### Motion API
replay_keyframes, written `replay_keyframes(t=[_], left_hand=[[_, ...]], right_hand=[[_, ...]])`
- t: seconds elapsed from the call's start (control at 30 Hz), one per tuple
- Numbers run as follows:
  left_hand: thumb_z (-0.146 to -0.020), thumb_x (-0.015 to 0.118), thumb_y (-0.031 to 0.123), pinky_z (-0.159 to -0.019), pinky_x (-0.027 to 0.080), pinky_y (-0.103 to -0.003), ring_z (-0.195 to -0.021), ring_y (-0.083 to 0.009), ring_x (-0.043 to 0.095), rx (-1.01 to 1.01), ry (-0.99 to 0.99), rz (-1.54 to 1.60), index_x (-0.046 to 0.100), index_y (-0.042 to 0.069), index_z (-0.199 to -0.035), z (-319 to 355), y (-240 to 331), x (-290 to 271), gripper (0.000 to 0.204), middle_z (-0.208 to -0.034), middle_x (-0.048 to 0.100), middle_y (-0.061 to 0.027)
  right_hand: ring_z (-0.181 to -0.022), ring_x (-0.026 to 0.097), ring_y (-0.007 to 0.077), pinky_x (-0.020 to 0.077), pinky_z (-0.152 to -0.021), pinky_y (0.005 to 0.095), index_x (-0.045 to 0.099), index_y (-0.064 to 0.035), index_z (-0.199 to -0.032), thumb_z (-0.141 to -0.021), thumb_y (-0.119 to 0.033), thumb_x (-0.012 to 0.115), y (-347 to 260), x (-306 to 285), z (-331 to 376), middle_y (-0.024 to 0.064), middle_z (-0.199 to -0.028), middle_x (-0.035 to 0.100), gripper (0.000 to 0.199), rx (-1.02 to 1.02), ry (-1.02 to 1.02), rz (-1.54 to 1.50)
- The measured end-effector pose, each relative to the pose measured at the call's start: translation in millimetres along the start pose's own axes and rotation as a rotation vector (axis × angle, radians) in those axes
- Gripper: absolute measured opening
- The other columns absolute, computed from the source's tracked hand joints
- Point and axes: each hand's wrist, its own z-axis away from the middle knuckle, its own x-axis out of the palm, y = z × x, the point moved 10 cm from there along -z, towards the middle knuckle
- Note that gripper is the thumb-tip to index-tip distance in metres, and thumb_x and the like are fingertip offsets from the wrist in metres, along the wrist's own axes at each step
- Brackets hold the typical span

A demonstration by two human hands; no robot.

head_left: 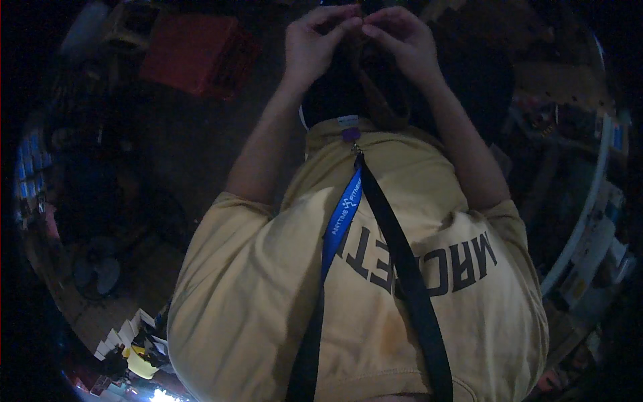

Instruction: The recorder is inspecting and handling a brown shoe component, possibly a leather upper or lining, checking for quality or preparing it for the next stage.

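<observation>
At the top edge, my left hand [315, 43] and my right hand [407, 45] meet, thumbs and fingertips pinched close together. Between them they grip a brown strap [383, 104], which looks like leather. It hangs from the fingertips and curls into a loop above my lap. What sits right at the fingertips is small and dark, partly cut off by the picture's edge. Both forearms reach forward from the sleeves of a tan shirt [268, 295].
A blue and black lanyard [345, 208] hangs down my front, with a purple piece at its clip. A red plastic crate [191, 53] stands at the far left. A fan [97, 268] is dimly visible at left. Shelving with clutter [589, 221] lines the right. The room is dark.
</observation>
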Motion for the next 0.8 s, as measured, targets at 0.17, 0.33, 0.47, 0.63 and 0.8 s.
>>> replay_keyframes(t=[0.17,0.33,0.47,0.63,0.8], left_hand=[[-0.098,0.073,0.012,-0.095,0.056,-0.035,-0.108,-0.0197,0.069,-0.026,-0.064,0.091,0.074,0.001,-0.121,3,-12,6,0.026,-0.119,0.074,-0.0104],[-0.100,0.072,0.019,-0.097,0.054,-0.035,-0.114,-0.0201,0.065,0.096,-0.064,0.196,0.073,0.004,-0.119,4,-2,8,0.024,-0.122,0.070,-0.0088],[-0.092,0.078,0.014,-0.095,0.054,-0.032,-0.104,-0.0153,0.070,0.146,0.013,0.125,0.078,0.003,-0.103,6,-25,10,0.016,-0.106,0.076,-0.0052],[-0.092,0.078,0.007,-0.096,0.055,-0.030,-0.104,-0.0141,0.070,-0.003,0.003,0.191,0.077,0.002,-0.112,9,-35,17,0.020,-0.113,0.076,-0.0067],[-0.091,0.079,0.008,-0.096,0.055,-0.031,-0.103,-0.0146,0.072,-0.027,0.016,0.322,0.077,0.003,-0.110,5,-43,22,0.019,-0.112,0.077,-0.0075]], right_hand=[[-0.103,0.069,0.0120,0.0544,-0.095,0.0288,0.073,-0.0047,-0.107,-0.092,-0.008,0.078,24,-6,6,0.0037,-0.109,0.074,0.016,-0.003,0.081,-0.007],[-0.104,0.069,0.0132,0.0544,-0.097,0.0294,0.072,-0.0045,-0.105,-0.092,-0.006,0.078,23,-5,12,0.0044,-0.110,0.074,0.015,-0.016,0.080,0.020],[-0.101,0.068,0.0125,0.0543,-0.094,0.0301,0.071,-0.0050,-0.102,-0.091,-0.011,0.080,13,-8,14,0.0038,-0.105,0.074,0.015,-0.085,0.075,0.089],[-0.100,0.068,0.0115,0.0541,-0.093,0.0304,0.069,-0.0058,-0.101,-0.086,-0.009,0.084,14,-15,13,0.0031,-0.102,0.074,0.021,-0.043,0.088,0.129],[-0.098,0.069,0.0120,0.0550,-0.092,0.0302,0.069,-0.0055,-0.106,-0.086,-0.010,0.084,1,-15,12,0.0027,-0.103,0.074,0.025,-0.057,0.076,0.199]])
